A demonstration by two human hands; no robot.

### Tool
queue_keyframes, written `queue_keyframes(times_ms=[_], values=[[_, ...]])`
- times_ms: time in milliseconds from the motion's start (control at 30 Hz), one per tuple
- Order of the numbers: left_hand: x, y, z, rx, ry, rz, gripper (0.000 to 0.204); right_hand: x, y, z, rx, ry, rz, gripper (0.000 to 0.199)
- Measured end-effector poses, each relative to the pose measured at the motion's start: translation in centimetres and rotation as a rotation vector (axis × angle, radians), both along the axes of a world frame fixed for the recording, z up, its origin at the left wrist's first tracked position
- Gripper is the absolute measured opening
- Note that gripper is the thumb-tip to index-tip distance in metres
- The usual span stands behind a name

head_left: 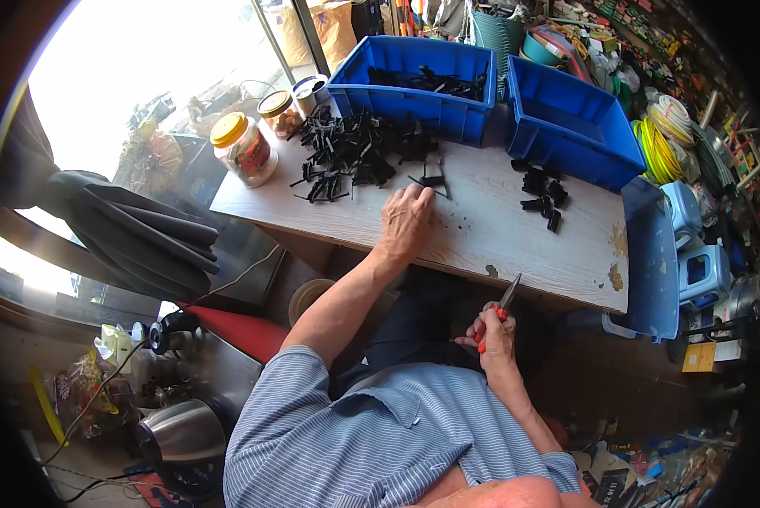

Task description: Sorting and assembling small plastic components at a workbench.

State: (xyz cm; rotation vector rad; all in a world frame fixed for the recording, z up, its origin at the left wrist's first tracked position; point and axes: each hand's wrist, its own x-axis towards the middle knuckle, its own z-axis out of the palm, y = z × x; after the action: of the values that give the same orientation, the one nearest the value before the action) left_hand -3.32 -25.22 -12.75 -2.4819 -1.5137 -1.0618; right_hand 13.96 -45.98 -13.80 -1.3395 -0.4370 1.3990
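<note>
My left hand (409,222) rests on the pale wooden table with its fingers curled down. Right at its fingertips lies a small black plastic part (432,181) with thin strips; whether the fingers grip it is hidden. A large heap of similar black parts (337,144) spreads beyond that hand to the left. Off the table's front edge, above my lap, my right hand (497,337) is closed around pliers with red handles (505,310), their metal jaws pointing up toward the table. A small group of black pieces (542,188) sits at the table's right side.
Two blue bins (405,100) (576,127) stand along the table's back edge, the left one holding black parts. Jars with lids (246,152) (278,112) are at the back left. A blue tub (655,262) and stools (703,275) flank the right edge. Tiny scraps dot the tabletop (558,262).
</note>
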Motion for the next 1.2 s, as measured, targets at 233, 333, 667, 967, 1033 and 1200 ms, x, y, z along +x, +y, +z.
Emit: queue_keyframes(times_ms=[233,333,667,967,1033,1200], values=[[-0.4,-0.2,0.5,0.054,-0.353,0.004,0.024,0.0,0.2,0.4,-0.033,0.019,0.011,0.014],[-0.1,-1.3,0.4,-0.041,-0.831,-0.048,0.025,0.0,0.5,0.6,-0.010,0.047,0.038,0.015],[5.1,-13.7,-1.9,-1.047,-1.646,-0.598,0.033,-0.8,0.8,2.4,0.224,0.063,0.079,0.028],[5.5,-15.0,-2.8,-1.159,-1.664,-0.724,0.035,-0.8,-0.4,0.3,0.317,-0.059,0.004,0.025],[5.7,-15.4,-2.4,-1.145,-1.689,-0.734,0.032,-1.1,-0.6,0.3,0.337,-0.062,0.012,0.025],[5.8,-15.8,-1.8,-1.321,-1.831,-0.647,0.022,-1.2,-0.7,0.2,0.337,-0.097,-0.035,0.023]])
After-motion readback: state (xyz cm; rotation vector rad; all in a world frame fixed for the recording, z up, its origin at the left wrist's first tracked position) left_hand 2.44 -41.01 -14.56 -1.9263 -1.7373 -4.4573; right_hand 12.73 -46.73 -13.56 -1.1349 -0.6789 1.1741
